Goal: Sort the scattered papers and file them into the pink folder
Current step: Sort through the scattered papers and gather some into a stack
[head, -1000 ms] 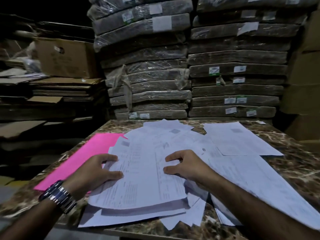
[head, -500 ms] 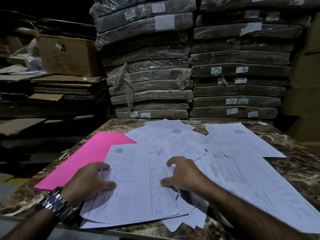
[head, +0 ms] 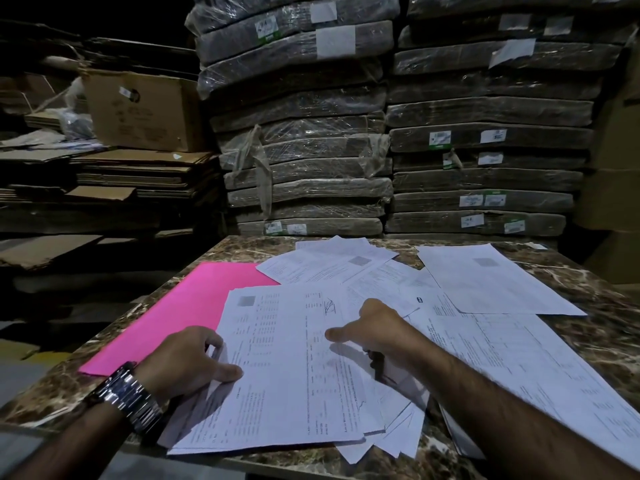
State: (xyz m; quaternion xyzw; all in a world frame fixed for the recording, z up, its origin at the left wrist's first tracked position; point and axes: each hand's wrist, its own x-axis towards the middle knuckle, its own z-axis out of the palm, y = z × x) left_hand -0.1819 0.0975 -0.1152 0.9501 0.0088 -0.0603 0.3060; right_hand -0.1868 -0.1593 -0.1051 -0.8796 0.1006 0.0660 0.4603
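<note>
left hand (head: 187,362) pinches the paper stack (head: 284,372) at its left edge; right hand (head: 375,336) grip curls on the right edge. better to square the edges first; pink folder (head: 180,313) lies just left on the desk (head: 588,341).

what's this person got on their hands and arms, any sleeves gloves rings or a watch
No sleeves or gloves show on either arm, and no rings show on the visible fingers of the left hand or the right hand. The left wrist wears a watch with a broad, shiny metal link band, silver with darker links. The right wrist wears nothing.
</note>
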